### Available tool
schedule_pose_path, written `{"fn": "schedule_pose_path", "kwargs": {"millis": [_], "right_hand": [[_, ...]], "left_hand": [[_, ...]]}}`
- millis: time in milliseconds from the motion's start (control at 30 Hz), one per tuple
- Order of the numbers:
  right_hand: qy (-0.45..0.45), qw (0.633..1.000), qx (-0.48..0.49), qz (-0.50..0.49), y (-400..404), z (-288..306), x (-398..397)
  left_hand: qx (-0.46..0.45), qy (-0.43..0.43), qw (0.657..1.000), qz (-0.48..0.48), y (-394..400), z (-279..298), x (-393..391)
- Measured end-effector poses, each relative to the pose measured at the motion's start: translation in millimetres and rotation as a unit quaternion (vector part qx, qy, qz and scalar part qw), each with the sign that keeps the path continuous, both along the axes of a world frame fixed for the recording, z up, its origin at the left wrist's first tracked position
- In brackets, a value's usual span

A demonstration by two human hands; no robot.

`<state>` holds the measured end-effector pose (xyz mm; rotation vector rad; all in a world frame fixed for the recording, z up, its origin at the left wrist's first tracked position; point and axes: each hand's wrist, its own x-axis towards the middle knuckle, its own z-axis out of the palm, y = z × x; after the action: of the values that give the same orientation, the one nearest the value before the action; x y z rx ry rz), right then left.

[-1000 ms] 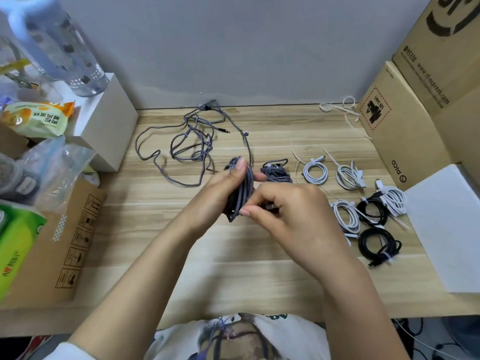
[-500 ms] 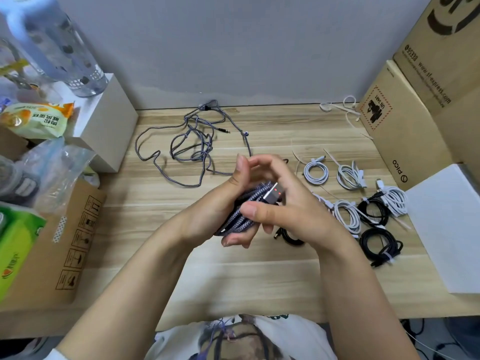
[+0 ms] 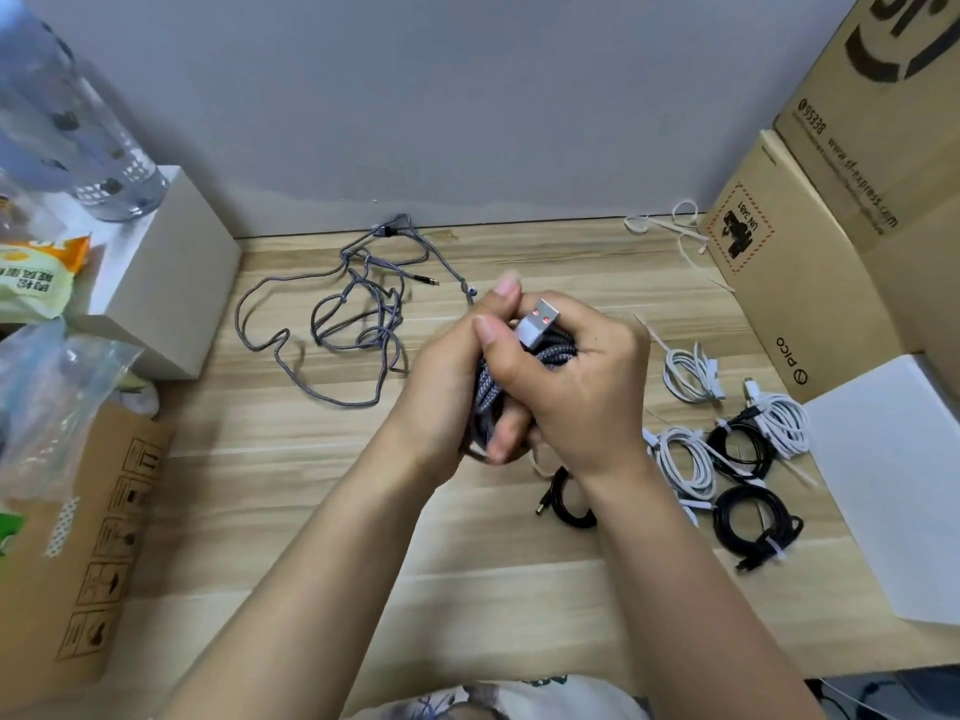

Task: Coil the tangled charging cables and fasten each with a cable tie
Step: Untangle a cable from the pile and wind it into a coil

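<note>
1. My two hands are up over the middle of the wooden table [image 3: 322, 511], pressed close together, with both arms reaching in from the near edge.
2. My left hand [image 3: 447, 387] curls around the gray braided cable coil [image 3: 485, 402]. Its thumb sticks up at the far side and its fingers wrap round the bundle from the left.
3. My right hand [image 3: 582, 392] is curled over the same coil from the right, with its thumb pressing across the front. Both hands hold it tight.
4. The coil's silver USB plug [image 3: 540, 322] pokes out at the top between my two thumbs. I see two little red spots on it.
5. The coil sits inside my fingers, lifted off the table, and most of it is hidden by them.
6. A gray tangled cable [image 3: 358, 324] lies loose on the table, far and left of my hands.
7. On the right lie finished bundles: white coils [image 3: 685, 459] and black coils [image 3: 748, 522], each with a tie round it. One more black coil [image 3: 566, 504] peeks out under my right wrist.
8. Spare white cable ties [image 3: 670, 226] lie far right, by the wall.
9. The brown box [image 3: 800, 304] on the right says "pico" and "UN 3481". The big box [image 3: 883, 122] above it says "95338" and "www.sf-express.com".
10. On the left are a clear bottle [image 3: 78, 127], a snack bag [image 3: 36, 272] with writing I cannot read, and a cardboard box [image 3: 104, 553] with little picture signs.
</note>
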<state>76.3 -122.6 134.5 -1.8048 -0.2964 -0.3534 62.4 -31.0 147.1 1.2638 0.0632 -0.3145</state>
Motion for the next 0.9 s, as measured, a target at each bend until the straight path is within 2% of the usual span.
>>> {"fn": "schedule_pose_path", "kwargs": {"millis": [67, 100, 133, 200, 233, 267, 367, 500, 600, 633, 700, 767, 900], "right_hand": [[-0.058, 0.996, -0.036, -0.052, 5, -3, 13], [-0.059, 0.996, -0.020, -0.061, 7, -3, 19], [-0.033, 0.998, 0.025, -0.057, 8, -1, 22], [0.069, 0.985, 0.157, -0.033, 8, 1, 39], [0.108, 0.974, 0.197, -0.024, 7, 3, 47], [0.124, 0.973, 0.196, -0.020, 6, 1, 59], [0.121, 0.985, 0.121, 0.000, 9, -12, 97], [0.147, 0.986, 0.012, 0.073, 10, -46, 158], [0.177, 0.983, -0.029, 0.031, -11, -80, 225], [0.181, 0.981, -0.073, -0.002, -22, -93, 248], [0.203, 0.958, -0.188, -0.068, -47, -121, 287], [0.249, 0.916, -0.289, -0.121, -70, -150, 315], [0.322, 0.838, -0.425, -0.114, -96, -177, 338]], "left_hand": [[0.007, -0.030, 0.994, 0.107, 1, -9, 16], [-0.009, -0.030, 0.993, 0.118, 3, -13, 23], [-0.038, -0.029, 0.994, 0.096, 5, -16, 28], [-0.119, -0.045, 0.992, -0.014, 9, -21, 42], [-0.130, -0.062, 0.988, -0.059, 13, -25, 47], [-0.114, -0.080, 0.987, -0.085, 16, -29, 55], [-0.034, -0.091, 0.995, -0.037, 18, -43, 78], [-0.056, -0.044, 0.993, 0.093, 14, -64, 105], [-0.052, -0.010, 0.988, 0.143, 13, -80, 126], [-0.039, -0.003, 0.988, 0.147, 13, -85, 131], [-0.013, 0.008, 0.989, 0.147, 14, -92, 135], [-0.005, 0.012, 0.989, 0.146, 15, -100, 140], [0.005, 0.028, 0.989, 0.147, 16, -108, 146]]}}
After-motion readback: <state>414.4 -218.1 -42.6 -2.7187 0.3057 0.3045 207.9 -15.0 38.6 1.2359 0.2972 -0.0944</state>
